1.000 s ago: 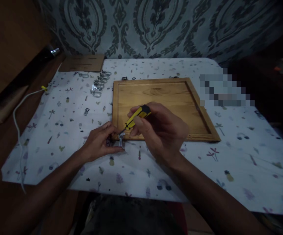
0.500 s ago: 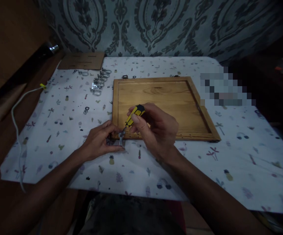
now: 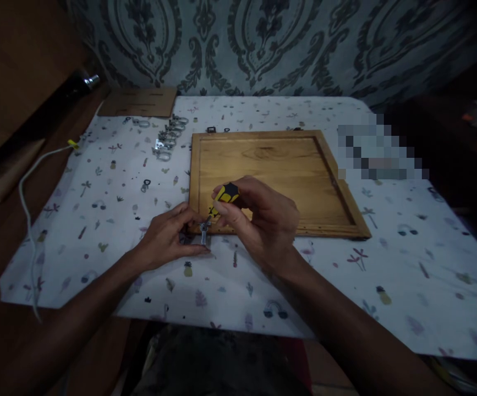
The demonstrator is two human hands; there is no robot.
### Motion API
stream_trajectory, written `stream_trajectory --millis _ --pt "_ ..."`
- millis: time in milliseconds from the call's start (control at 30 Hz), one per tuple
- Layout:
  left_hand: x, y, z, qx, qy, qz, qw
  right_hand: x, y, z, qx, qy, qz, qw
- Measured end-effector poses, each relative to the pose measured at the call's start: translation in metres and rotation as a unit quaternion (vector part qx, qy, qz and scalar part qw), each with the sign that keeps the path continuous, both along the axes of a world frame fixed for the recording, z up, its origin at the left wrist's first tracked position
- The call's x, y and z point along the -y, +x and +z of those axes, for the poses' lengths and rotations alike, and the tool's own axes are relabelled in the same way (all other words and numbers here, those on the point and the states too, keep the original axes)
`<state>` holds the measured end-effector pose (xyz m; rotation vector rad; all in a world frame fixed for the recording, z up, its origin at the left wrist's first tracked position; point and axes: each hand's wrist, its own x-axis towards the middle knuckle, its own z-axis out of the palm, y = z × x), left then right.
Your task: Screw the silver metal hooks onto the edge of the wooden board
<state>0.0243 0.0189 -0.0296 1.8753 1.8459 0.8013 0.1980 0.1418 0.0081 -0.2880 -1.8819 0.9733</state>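
Pinching a metal hinge [image 3: 204, 233] with the left hand [image 3: 166, 236], just below and left of the frame's centre; grip clamped on it, thumb at the near end, fingers at the far one, right by the near left corner of the wooden panel [image 3: 258, 187]. Wielding a yellow and black screwdriver [image 3: 225, 196] with the right hand [image 3: 269, 220], near the centre; grip closed around the handle, shank slanting down to the hinge. Cannot tell whether seated in a screw; too dark and small. Compared with a second ago, holding the handle steeper, dark butt end swung left, less shank showing. Keeping hinge and panel in the same place meanwhile. Probably turning a fastener, then, and likely still needing the left hand's hold.

Farther off, see the panel flat on the printed surface [image 3: 110, 236], with dark fittings [image 3: 211, 130] along its far edge. Toward the left of the frame, find a loose metal piece [image 3: 145, 186]; at upper left, a row of similar metal parts [image 3: 171, 136], apparently untouched, just nearer than a cardboard sheet [image 3: 139, 103].
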Motion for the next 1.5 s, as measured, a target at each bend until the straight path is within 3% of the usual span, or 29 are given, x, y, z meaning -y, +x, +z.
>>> stream_trajectory --millis 200,333,467,667,800,1067,1500 --pt "0.000 0.001 -0.004 -0.012 0.008 0.010 1.000 0.002 -0.001 0.003 0.015 -0.051 0.004 0.999" --pt "0.001 0.001 -0.003 -0.005 0.012 0.010 1.000 -0.001 0.000 0.007 0.025 -0.120 0.078 0.989" --pt "0.001 0.001 0.000 0.008 0.004 0.002 1.000 -0.005 0.002 0.010 0.043 -0.119 0.132 0.983" --pt "0.001 0.001 -0.001 0.007 0.011 0.009 1.000 -0.002 0.001 0.009 0.033 -0.142 0.079 0.986" --pt "0.001 0.002 -0.002 0.003 0.011 0.010 1.000 0.000 -0.001 0.007 0.031 -0.185 0.090 0.978" --pt "0.001 0.003 0.004 0.006 -0.005 0.004 1.000 -0.001 0.001 0.009 0.028 -0.151 0.105 0.983" --pt "0.001 0.001 -0.001 0.012 0.008 0.004 1.000 0.007 0.002 0.002 -0.005 -0.101 0.045 0.994"
